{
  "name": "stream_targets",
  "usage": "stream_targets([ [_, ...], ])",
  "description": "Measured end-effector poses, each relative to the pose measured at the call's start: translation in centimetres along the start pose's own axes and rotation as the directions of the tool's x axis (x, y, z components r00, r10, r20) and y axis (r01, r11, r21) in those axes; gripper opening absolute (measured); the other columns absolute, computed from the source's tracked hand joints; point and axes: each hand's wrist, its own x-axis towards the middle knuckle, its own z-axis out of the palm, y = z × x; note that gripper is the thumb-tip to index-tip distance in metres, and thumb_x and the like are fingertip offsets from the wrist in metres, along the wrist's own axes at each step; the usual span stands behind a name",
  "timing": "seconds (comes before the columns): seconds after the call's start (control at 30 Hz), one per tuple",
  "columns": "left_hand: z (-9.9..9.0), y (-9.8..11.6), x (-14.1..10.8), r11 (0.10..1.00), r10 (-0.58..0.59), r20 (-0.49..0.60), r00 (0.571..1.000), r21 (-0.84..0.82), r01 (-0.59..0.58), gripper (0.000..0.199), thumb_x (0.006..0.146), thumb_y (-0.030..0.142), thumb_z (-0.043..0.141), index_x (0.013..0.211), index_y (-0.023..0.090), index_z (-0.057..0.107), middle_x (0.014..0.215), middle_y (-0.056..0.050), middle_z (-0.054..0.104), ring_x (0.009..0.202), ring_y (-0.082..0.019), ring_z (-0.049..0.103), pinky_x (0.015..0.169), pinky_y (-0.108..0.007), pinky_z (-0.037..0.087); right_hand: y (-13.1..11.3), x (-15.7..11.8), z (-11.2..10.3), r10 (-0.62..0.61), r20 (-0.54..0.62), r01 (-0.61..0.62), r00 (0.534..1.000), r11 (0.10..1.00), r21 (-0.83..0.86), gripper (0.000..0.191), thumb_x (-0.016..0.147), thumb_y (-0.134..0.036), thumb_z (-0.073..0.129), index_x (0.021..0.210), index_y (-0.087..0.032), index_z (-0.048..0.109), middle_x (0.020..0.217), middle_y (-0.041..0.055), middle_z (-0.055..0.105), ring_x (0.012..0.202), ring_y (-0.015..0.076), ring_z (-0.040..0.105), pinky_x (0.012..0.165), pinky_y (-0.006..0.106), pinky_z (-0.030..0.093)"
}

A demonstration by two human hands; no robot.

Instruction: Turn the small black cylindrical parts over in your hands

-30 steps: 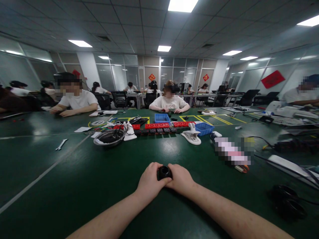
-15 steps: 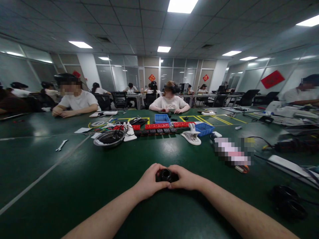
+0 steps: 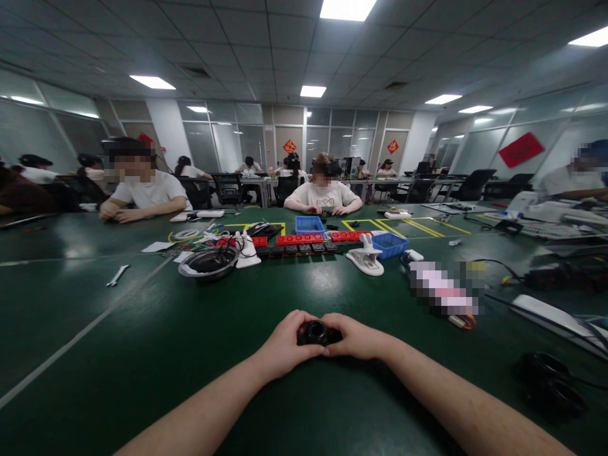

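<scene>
**Left hand and right hand cupped round a black part**

The black part sits between the two hands, low over the near middle of the green table; whether it touches the surface cannot be told. Its round opening faces up and toward the wearer. Both sets of fingers are curled in a grasp, the left from one side and the right from the other, and the thumbs meet in front of it. The far fingertips are hidden.

Beyond the hands, a row of red sockets crosses the table. A blue tray stands behind the row, and a second blue tray at its right end, just beside a white clamp. Toward the left end sits a bowl with dark cables in it. A wrench lies well to the left. At the right edge, near the wearer's right forearm, is a dark, blurred object.

Across the table a person in a pale shirt sits with both hands on the tabletop.
</scene>
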Motion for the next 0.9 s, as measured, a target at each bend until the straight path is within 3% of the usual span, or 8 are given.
stream_targets([
  [0.33,0.2,0.0,0.1,1.000,-0.008,-0.018,1.000,-0.003,0.008,0.037,0.059,0.033,0.067,0.091,0.019,0.053,0.086,-0.001,0.048,0.076,-0.016,0.048,0.064,-0.026,0.039,0.4,0.1,0.3,0.066,-0.013,-0.064,0.998,0.994,0.085,0.024,0.063,-0.024,0.063,0.083,-0.014,0.053,0.075,-0.0020,0.050,0.068,0.0116,0.046,0.059,0.021,0.036],
  [0.53,0.8,0.2,0.0,0.998,-0.061,-0.097,0.993,-0.021,0.060,0.036,0.057,0.030,0.068,0.088,0.019,0.053,0.087,-0.001,0.049,0.078,-0.017,0.049,0.065,-0.026,0.040,1.2,0.3,0.8,0.156,-0.062,-0.151,0.986,0.985,0.088,0.032,0.058,-0.030,0.066,0.081,-0.015,0.050,0.072,-0.0031,0.049,0.065,0.0109,0.045,0.054,0.019,0.035],
  [0.7,1.6,0.6,0.0,0.990,-0.103,-0.244,0.964,0.067,0.122,0.031,0.059,0.029,0.065,0.084,0.019,0.052,0.083,-0.001,0.051,0.077,-0.018,0.050,0.067,-0.027,0.039,0.9,0.8,2.0,0.215,-0.212,-0.241,0.953,0.965,-0.101,0.033,0.054,-0.033,0.067,0.072,-0.017,0.045,0.066,-0.0038,0.048,0.059,0.0105,0.044,0.048,0.019,0.030],
  [0.8,1.9,0.6,0.2,0.977,-0.118,-0.319,0.941,0.133,0.168,0.030,0.061,0.033,0.063,0.084,0.019,0.051,0.083,-0.002,0.051,0.080,-0.019,0.050,0.068,-0.029,0.038,0.0,1.1,2.8,0.246,-0.370,-0.373,0.896,0.869,-0.325,0.027,0.061,-0.036,0.060,0.075,-0.017,0.046,0.069,0.0008,0.053,0.062,0.0141,0.048,0.051,0.022,0.031],
  [0.9,1.9,0.4,0.3,0.972,-0.107,-0.338,0.935,0.161,0.169,0.030,0.061,0.033,0.063,0.084,0.019,0.051,0.084,-0.002,0.050,0.080,-0.019,0.049,0.068,-0.029,0.038,-0.8,1.3,3.3,0.252,-0.428,-0.450,0.868,0.764,-0.462,0.022,0.067,-0.036,0.053,0.077,-0.016,0.050,0.073,0.0052,0.056,0.068,0.0186,0.051,0.057,0.026,0.033],
])
